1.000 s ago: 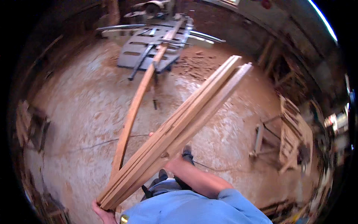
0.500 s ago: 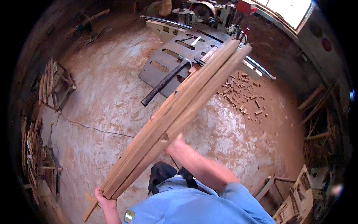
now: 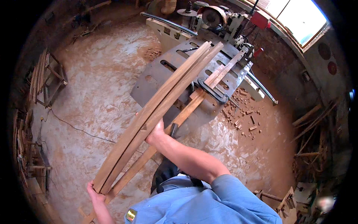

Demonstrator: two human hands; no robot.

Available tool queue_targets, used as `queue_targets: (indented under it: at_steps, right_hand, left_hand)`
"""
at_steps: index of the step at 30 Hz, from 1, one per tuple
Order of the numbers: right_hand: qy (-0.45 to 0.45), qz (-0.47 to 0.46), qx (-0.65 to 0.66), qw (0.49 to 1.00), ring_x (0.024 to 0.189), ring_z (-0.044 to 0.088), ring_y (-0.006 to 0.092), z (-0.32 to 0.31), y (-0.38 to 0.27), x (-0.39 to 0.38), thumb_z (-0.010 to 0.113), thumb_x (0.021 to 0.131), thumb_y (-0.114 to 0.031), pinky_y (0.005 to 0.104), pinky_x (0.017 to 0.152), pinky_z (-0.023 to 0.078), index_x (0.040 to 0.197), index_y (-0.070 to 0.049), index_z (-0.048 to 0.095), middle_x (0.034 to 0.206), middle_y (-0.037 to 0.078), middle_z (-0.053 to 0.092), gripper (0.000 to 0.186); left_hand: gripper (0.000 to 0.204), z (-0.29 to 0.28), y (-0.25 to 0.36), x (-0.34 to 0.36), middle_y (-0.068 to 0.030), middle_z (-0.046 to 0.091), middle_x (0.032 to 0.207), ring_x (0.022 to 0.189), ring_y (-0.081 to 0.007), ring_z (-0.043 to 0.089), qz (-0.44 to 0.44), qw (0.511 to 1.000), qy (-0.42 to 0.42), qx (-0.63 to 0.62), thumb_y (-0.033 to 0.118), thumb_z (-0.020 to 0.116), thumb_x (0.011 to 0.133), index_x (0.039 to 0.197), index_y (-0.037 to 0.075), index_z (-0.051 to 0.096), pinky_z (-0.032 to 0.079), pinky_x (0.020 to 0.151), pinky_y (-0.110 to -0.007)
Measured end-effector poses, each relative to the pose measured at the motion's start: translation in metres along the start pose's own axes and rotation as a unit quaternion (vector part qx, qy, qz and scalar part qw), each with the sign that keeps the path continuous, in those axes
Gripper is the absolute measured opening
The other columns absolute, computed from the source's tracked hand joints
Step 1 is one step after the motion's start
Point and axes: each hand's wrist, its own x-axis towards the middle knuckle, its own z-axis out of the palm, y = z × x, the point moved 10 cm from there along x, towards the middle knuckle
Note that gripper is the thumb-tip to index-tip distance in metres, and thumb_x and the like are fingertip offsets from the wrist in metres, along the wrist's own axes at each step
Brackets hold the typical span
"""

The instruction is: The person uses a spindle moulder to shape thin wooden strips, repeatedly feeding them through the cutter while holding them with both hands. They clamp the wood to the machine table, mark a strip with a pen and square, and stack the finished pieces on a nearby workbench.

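Observation:
Two long, grooved wooden boards [image 3: 162,93], side by side, slant from my lower left up over the metal table. My left hand [image 3: 96,194] grips their near end. Around their middle, my right hand [image 3: 156,131] is closed from the right side, its fingers partly hidden beneath. Below the boards, a narrow wooden strip [image 3: 186,111] runs roughly parallel to them, with a short dark piece [image 3: 173,129] on it. A dark clamp [image 3: 214,92] sits at the strip's far part on the slotted metal table [image 3: 149,91].
A machine with a round blade [image 3: 212,15] stands behind the table, with metal rails [image 3: 263,87] at its side. Wood offcuts [image 3: 244,115] and sawdust lie on the floor to the right. Stacked strips [image 3: 39,72] stand far left. A cable [image 3: 80,125] crosses the floor.
The boards have moved left relative to the table, with both hands still on them. The clamp and strip now show to their right. The hammer on the table is now hidden.

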Motion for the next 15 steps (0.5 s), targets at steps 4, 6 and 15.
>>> queue_targets:
  at_steps: [4,6,15]
  right_hand:
    - [0.065,0.044,0.004,0.997,0.108,0.055,0.0294,0.003,0.018,0.046,0.037,0.094,-0.063,0.0497,0.097,0.044,0.125,-0.011,0.052,0.118,0.012,0.057,0.063]
    - [0.065,0.043,0.017,0.997,0.119,0.048,0.0267,-0.005,0.030,0.079,0.036,0.092,-0.067,0.0509,0.102,0.039,0.129,-0.011,0.049,0.131,0.009,0.050,0.068]
    - [0.084,0.098,-0.025,0.991,0.119,0.050,0.0268,0.009,0.052,0.100,0.018,0.099,-0.060,0.0483,0.102,0.040,0.131,-0.012,0.048,0.131,0.007,0.052,0.064]
  left_hand:
    - [0.037,0.008,0.018,0.045,-0.0121,0.066,0.105,0.090,-0.0329,0.064,-0.042,0.999,0.003,-0.013,0.038,0.054,0.079,0.102,0.010,0.060,0.054,0.067,-0.048]
    - [0.036,0.020,0.037,0.047,-0.0118,0.066,0.102,0.087,-0.0316,0.064,-0.041,0.998,0.034,0.037,0.038,0.054,0.079,0.101,0.010,0.060,0.054,0.063,-0.045]
    - [0.042,0.004,0.083,0.081,-0.0082,0.065,0.103,0.089,-0.0290,0.063,-0.077,0.984,0.106,0.124,0.042,0.053,0.078,0.109,0.015,0.061,0.054,0.071,-0.044]
